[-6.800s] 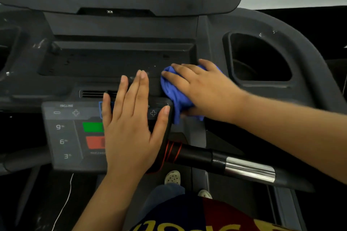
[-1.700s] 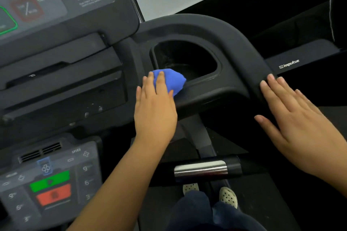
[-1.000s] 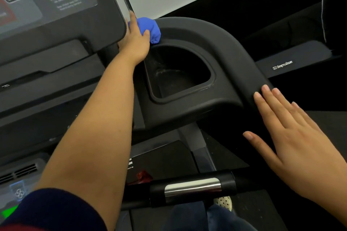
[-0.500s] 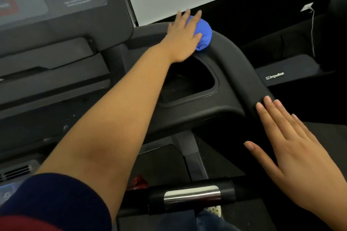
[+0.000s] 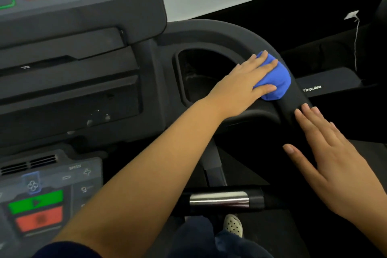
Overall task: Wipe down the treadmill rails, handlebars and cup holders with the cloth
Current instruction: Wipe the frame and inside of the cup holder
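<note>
Wiping the right rail [image 5: 293, 102]: the left hand [image 5: 245, 86] presses the blue cloth [image 5: 274, 81] on it, fingers straight, beside the cup holder [image 5: 201, 75]. The right hand [image 5: 335, 163], flat, apparently touches lower down and should move aside next.

The cloth [image 5: 276, 78] is a bright blue bunched wad on the right-hand bend of the black curved rail [image 5: 236, 31], pressed under the straight fingers [image 5: 263, 67] of the left hand [image 5: 240, 86], its bulk showing beyond them to the right. The rail arcs behind the cup holder [image 5: 182, 81], passes beneath the cloth and runs on under the right hand [image 5: 335, 163], whose fingers lie flat near the cloth without touching it. The cup holder, a deep dark recess with a raised rim, opens just left of the left fingers, and the handlebar [image 5: 219, 199], black with a shiny metal band, lies level, well below both hands.
</note>
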### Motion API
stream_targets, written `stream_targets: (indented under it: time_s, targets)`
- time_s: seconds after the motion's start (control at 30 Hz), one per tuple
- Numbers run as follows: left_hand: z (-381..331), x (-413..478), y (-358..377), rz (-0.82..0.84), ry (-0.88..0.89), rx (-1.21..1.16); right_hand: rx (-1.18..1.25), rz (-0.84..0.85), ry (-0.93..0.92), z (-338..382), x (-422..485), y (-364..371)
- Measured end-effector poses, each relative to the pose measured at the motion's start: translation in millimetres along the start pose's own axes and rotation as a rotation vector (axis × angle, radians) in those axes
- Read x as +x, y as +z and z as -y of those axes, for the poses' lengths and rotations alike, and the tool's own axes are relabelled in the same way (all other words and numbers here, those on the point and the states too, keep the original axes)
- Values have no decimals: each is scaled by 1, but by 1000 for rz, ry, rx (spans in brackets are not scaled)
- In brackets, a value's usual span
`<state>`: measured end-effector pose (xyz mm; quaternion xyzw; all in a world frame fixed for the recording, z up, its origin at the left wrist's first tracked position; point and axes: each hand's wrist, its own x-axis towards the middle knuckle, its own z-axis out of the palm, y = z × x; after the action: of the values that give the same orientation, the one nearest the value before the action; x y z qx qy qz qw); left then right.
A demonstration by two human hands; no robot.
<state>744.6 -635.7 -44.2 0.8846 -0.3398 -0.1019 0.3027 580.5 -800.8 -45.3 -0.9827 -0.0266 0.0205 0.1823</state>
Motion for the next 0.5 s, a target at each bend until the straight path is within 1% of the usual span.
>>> stream_targets:
  time_s: [0.1, 0.27, 0.33, 0.4, 0.5]
  targets:
    - [-8, -6, 2, 9, -21, 101, -51, 9, 3, 0, 0, 1]
    - [-12, -39, 9, -35, -47, 425, -68, 4, -11, -2, 1, 1]
    - [-13, -66, 18, -143, -117, 482, -71, 3, -27, -3, 1, 2]
    - [-5, -94, 22, -254, -230, 540, -65, -6, -31, -4, 1, 2]
    - [13, -124, 16, -351, -400, 608, -61, -12, -28, -3, 1, 4]
